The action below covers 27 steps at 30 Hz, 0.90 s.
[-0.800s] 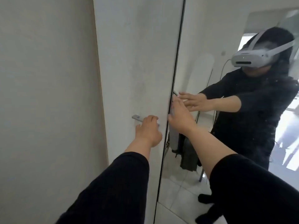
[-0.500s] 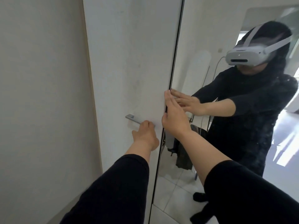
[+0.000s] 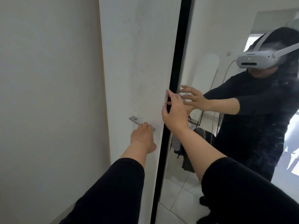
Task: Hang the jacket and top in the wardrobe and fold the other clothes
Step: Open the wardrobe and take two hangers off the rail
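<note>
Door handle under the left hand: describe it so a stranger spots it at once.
Find the white wardrobe door left of the mirrored door, past the dark gap. About halfway down it sits a handle, with the left hand gripping its near end. It is the only grey metal bar on that plain white panel.
</note>
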Tool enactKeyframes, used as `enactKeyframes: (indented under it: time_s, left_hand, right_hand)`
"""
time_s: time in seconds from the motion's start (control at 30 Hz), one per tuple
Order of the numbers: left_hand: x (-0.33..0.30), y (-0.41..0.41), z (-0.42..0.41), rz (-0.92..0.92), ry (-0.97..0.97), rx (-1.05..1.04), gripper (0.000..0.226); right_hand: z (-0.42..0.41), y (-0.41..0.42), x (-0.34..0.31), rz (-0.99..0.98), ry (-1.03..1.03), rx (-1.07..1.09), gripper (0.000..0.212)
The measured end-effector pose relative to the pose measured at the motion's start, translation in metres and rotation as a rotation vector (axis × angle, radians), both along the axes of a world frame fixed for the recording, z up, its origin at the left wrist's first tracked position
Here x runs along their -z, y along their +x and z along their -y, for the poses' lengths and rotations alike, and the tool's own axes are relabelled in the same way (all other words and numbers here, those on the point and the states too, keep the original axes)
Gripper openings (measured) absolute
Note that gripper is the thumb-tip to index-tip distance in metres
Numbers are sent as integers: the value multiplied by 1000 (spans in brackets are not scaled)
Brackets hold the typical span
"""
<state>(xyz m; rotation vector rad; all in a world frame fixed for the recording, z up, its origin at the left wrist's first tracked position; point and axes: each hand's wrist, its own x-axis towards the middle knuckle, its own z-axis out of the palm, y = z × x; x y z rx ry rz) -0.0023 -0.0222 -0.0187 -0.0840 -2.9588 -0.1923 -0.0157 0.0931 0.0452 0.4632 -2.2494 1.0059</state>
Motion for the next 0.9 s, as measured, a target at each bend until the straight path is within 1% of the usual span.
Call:
enactKeyframes:
  time_s: [0.07,0.13,0.2,0.27,0.37,0.47,0.6,0.67,0.77,0.9]
  left_hand:
    - [1,9,9,-20,39,-5,59]
    - [4,18,21,-58,80,-18,56]
    - [9,30,36,-122,91,-27,52]
    - [13,41,51,-182,78,-44,52]
    - [10,56,75,-229,68,-130,54]
    - [9,73,100,-258,41,-240,62]
    - [9,95,146,-241,203,-383,53]
    - [8,104,165,-246,315,-443,47]
    - [4,117,184,-294,500,-542,32]
    - [-2,122,214,-337,598,-690,21]
  right_hand:
    - [13,1,-5,113,-30,-30,72]
    - [27,5,-6,152,-68,-31,69]
    - [40,12,-3,110,-53,-9,57]
    - [55,20,2,69,-26,-30,50]
    - [85,33,9,1,51,-92,50]
    - [115,46,13,-51,95,-213,52]
    - [148,54,10,-26,125,-419,45]
    - [165,55,10,-3,160,-518,45]
    - [191,52,13,20,265,-608,58]
    - [230,46,16,32,407,-640,76]
